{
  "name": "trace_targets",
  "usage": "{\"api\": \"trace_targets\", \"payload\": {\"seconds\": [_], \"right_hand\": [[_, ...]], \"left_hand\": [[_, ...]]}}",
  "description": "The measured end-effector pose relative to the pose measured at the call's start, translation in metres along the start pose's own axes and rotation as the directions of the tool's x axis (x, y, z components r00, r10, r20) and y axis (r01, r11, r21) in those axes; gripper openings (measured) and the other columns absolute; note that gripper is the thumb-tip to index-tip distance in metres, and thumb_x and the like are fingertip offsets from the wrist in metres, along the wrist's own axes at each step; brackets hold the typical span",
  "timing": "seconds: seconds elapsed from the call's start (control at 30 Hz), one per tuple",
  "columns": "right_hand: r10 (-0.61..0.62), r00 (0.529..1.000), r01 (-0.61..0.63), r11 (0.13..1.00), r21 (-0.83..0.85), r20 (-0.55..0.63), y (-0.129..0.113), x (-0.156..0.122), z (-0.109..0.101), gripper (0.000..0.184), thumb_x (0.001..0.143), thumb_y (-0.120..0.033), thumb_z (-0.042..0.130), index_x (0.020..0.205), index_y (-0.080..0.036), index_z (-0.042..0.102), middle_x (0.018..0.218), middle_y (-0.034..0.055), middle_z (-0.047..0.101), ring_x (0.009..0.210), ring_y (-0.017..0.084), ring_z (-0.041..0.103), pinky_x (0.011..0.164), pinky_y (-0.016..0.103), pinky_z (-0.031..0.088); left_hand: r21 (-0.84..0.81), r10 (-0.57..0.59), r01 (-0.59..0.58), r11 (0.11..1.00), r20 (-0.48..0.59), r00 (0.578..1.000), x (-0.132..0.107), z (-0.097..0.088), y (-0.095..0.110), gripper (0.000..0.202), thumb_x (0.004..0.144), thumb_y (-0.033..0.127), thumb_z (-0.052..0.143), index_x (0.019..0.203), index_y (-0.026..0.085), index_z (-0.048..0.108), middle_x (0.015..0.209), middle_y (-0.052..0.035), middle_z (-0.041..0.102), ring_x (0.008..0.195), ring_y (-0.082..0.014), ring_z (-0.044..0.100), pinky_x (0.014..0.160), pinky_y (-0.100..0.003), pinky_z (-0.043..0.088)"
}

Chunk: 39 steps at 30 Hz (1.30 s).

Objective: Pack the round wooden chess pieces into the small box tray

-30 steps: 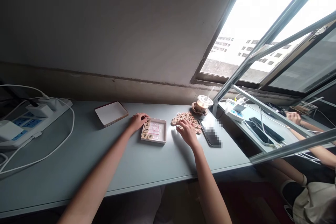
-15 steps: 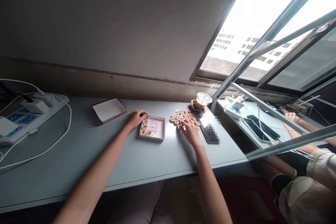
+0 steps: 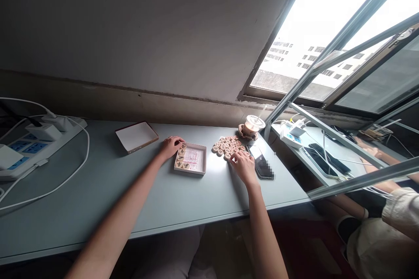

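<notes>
A shallow open box stands on the desk with several round wooden xiangqi pieces along its left and near sides and a clear plastic packet with red markings inside. My left hand has its fingers closed at the box's far left corner, holding the rim. To the right lies a cluster of wooden xiangqi pieces. At the cluster's near edge my right hand has its thumb and fingers drawn together on a xiangqi piece, which the fingers mostly cover.
The box lid lies inside up at the back left. A lidded drink cup stands behind the pieces, and a phone lies right of my right hand. A power strip with cables occupies the left. Past the metal frame sits another person.
My right hand has shifted slightly right and nearer to me along the cluster, uncovering more pieces. Its fingers are drawn closer together. My left hand and the box look unmoved.
</notes>
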State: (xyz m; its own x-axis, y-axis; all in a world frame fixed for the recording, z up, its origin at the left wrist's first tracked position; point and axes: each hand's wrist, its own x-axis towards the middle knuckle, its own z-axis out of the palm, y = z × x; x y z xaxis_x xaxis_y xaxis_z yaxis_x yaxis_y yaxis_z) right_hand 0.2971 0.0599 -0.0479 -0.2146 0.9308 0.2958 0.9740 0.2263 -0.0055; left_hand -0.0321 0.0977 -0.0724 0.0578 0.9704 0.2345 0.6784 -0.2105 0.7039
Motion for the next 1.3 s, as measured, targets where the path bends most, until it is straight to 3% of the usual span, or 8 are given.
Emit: {"api": "trace_targets", "payload": {"seconds": [0.27, 0.37, 0.43, 0.57, 0.7, 0.93, 1.13, 1.3], "right_hand": [[-0.017, 1.0, 0.017, 0.999, 0.039, 0.004, -0.015, 0.004, -0.007, 0.018, 0.09, -0.026, 0.049, 0.081, -0.021, 0.063, 0.086, 0.0041, 0.068, 0.083, 0.02, 0.057, 0.08, 0.034, 0.029], [-0.068, 0.998, 0.067, 0.991, 0.117, 0.003, -0.035, 0.002, -0.018, 0.02, 0.092, -0.027, 0.047, 0.082, -0.022, 0.063, 0.085, 0.0046, 0.067, 0.081, 0.021, 0.058, 0.079, 0.035, 0.032], [-0.175, 0.985, 0.172, 0.963, 0.21, -0.005, -0.057, 0.003, -0.024, 0.018, 0.092, -0.027, 0.047, 0.088, -0.023, 0.064, 0.091, 0.0053, 0.067, 0.086, 0.021, 0.058, 0.081, 0.035, 0.035], [-0.458, 0.887, 0.408, 0.838, 0.363, 0.062, -0.104, 0.015, -0.026, 0.016, 0.087, -0.027, 0.059, 0.102, -0.026, 0.065, 0.103, 0.0049, 0.064, 0.097, 0.02, 0.058, 0.084, 0.033, 0.038], [-0.571, 0.813, 0.47, 0.76, 0.449, 0.116, -0.127, 0.027, -0.017, 0.019, 0.08, -0.029, 0.068, 0.1, -0.026, 0.068, 0.102, 0.004, 0.065, 0.099, 0.021, 0.057, 0.082, 0.031, 0.04], [-0.54, 0.841, 0.45, 0.74, 0.5, 0.042, -0.119, 0.025, -0.004, 0.025, 0.077, -0.034, 0.072, 0.1, -0.025, 0.067, 0.099, 0.0035, 0.063, 0.101, 0.02, 0.054, 0.085, 0.032, 0.041], [-0.561, 0.827, 0.461, 0.721, 0.518, 0.044, -0.123, 0.027, 0.001, 0.025, 0.077, -0.035, 0.071, 0.1, -0.027, 0.067, 0.099, 0.0026, 0.063, 0.101, 0.02, 0.053, 0.085, 0.03, 0.041], [-0.434, 0.901, 0.37, 0.754, 0.543, -0.011, -0.097, 0.018, -0.015, 0.024, 0.08, -0.043, 0.067, 0.097, -0.026, 0.067, 0.102, 0.004, 0.061, 0.098, 0.02, 0.054, 0.084, 0.032, 0.041]], "left_hand": [[0.0, -0.002, 0.002, 1.0, 0.009, 1.0, 0.0, 0.0, 0.001, 0.024, 0.079, 0.025, 0.044, 0.084, 0.021, 0.068, 0.097, -0.0038, 0.07, 0.095, -0.0219, 0.059, 0.087, -0.033, 0.044], [-0.002, -0.004, 0.004, 1.0, 0.007, 1.0, 0.001, 0.0, 0.001, 0.024, 0.079, 0.024, 0.045, 0.084, 0.022, 0.068, 0.097, -0.0036, 0.07, 0.095, -0.0219, 0.059, 0.087, -0.033, 0.044], [-0.005, -0.001, 0.001, 1.0, 0.004, 1.0, 0.001, 0.0, 0.001, 0.024, 0.079, 0.024, 0.045, 0.084, 0.022, 0.068, 0.097, -0.0037, 0.07, 0.095, -0.0217, 0.059, 0.086, -0.032, 0.045], [-0.004, 0.019, -0.019, 1.0, -0.008, 1.0, 0.0, 0.002, -0.001, 0.023, 0.081, 0.025, 0.046, 0.084, 0.021, 0.068, 0.095, -0.0045, 0.07, 0.093, -0.0214, 0.06, 0.086, -0.032, 0.045], [-0.013, 0.04, -0.04, 0.999, -0.015, 0.999, 0.0, 0.002, -0.002, 0.024, 0.081, 0.027, 0.045, 0.085, 0.021, 0.068, 0.094, -0.0045, 0.07, 0.092, -0.0213, 0.06, 0.086, -0.032, 0.045], [-0.009, 0.032, -0.032, 0.999, -0.009, 0.999, 0.001, 0.002, -0.002, 0.025, 0.081, 0.027, 0.044, 0.085, 0.02, 0.067, 0.097, -0.0057, 0.07, 0.095, -0.0221, 0.06, 0.089, -0.034, 0.045], [-0.017, 0.027, -0.027, 0.999, -0.004, 1.0, 0.001, 0.002, -0.002, 0.025, 0.08, 0.028, 0.043, 0.085, 0.021, 0.067, 0.098, -0.0051, 0.07, 0.097, -0.0218, 0.059, 0.091, -0.034, 0.044], [-0.008, 0.027, -0.027, 1.0, -0.01, 1.0, 0.002, 0.003, -0.005, 0.026, 0.08, 0.029, 0.044, 0.085, 0.022, 0.068, 0.096, -0.0046, 0.071, 0.095, -0.0219, 0.059, 0.09, -0.033, 0.044]]}}
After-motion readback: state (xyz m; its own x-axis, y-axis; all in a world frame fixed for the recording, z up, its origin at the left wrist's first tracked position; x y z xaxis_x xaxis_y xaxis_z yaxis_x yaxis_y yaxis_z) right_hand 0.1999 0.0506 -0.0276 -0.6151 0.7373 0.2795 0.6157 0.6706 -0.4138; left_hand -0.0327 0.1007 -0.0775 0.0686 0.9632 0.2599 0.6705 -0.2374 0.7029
